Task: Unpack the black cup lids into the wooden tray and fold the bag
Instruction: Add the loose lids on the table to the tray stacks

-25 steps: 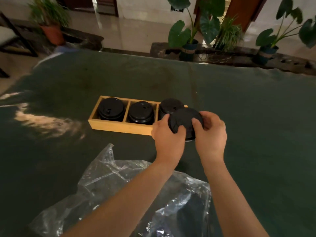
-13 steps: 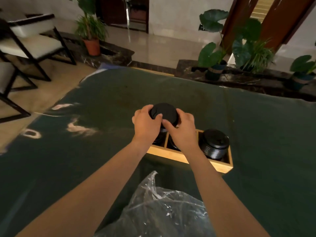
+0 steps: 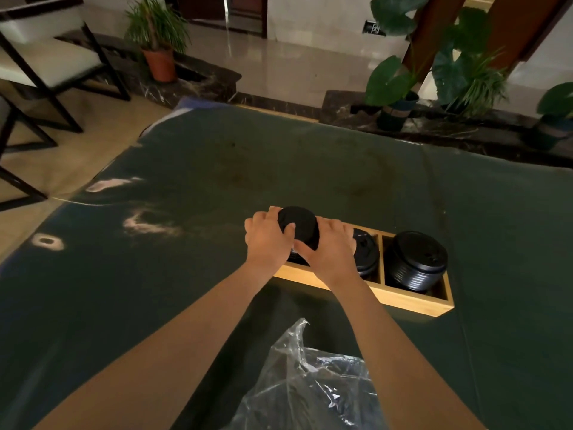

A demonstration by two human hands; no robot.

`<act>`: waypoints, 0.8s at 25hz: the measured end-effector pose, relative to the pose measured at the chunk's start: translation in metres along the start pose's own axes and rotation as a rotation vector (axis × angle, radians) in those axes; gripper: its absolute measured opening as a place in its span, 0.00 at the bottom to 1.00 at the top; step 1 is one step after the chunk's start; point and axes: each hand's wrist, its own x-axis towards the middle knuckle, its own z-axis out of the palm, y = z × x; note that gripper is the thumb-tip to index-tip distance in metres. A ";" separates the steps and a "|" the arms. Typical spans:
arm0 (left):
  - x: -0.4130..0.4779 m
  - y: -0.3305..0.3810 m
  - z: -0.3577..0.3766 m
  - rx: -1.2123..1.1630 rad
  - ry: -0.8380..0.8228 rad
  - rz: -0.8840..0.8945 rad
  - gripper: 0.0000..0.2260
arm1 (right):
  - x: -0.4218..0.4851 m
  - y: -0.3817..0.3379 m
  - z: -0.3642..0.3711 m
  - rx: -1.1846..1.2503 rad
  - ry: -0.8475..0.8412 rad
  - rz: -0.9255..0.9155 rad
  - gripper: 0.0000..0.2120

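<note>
A wooden tray point(image 3: 412, 301) with three compartments lies on the dark green table cloth. A tall stack of black cup lids point(image 3: 417, 263) fills its right compartment, and a lower stack point(image 3: 366, 251) sits in the middle one. My left hand point(image 3: 268, 242) and my right hand point(image 3: 330, 252) both grip another stack of black lids point(image 3: 299, 225) over the left compartment, whose contents are mostly hidden by my hands. The crumpled clear plastic bag point(image 3: 310, 383) lies in front of the tray, near me.
The green cloth point(image 3: 186, 274) covers the whole table and has pale worn patches at the left. Chairs point(image 3: 46, 66) stand on the floor to the far left. Potted plants point(image 3: 400, 85) line a dark ledge beyond the table's far edge.
Both hands carried the lid stack from the tray's right end to its left compartment. It now sits lower over that compartment than half a second ago. My view has shifted left.
</note>
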 end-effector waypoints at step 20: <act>-0.017 -0.025 0.008 0.219 0.048 0.251 0.30 | -0.028 0.013 -0.013 -0.007 0.127 -0.101 0.29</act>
